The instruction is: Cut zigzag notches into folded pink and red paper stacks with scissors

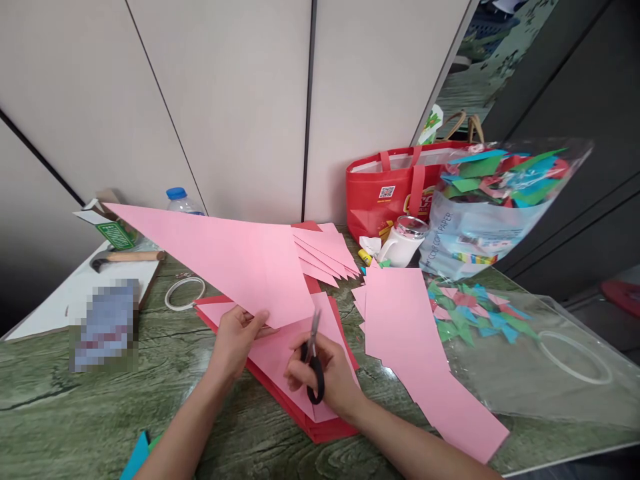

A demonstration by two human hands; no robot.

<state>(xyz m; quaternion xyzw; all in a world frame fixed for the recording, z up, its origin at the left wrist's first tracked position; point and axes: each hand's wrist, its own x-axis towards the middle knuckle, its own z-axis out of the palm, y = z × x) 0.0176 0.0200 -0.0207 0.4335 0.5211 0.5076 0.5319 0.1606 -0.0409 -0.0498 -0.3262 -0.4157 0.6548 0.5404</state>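
A large pink paper piece (250,257), tapering to a point at the far left, is pinched along its lower edge by my left hand (240,340). Black-handled scissors (316,373) sit in my right hand (330,380), their blades pointing up by the right corner of that paper. Whether the blades touch it I cannot tell. Beneath both hands lies a stack of pink and red paper (295,400). Cut pink strips (400,313) are spread to the right of my right hand, and more layered pink pieces (330,250) lie behind the held paper.
A hammer (135,256) and a tape roll (185,293) lie at left, near a capped bottle (181,199). A white mug (403,241), a red bag (370,200) and a plastic bag of coloured scraps (460,233) stand behind at right. Clear plastic (510,367) covers the right side.
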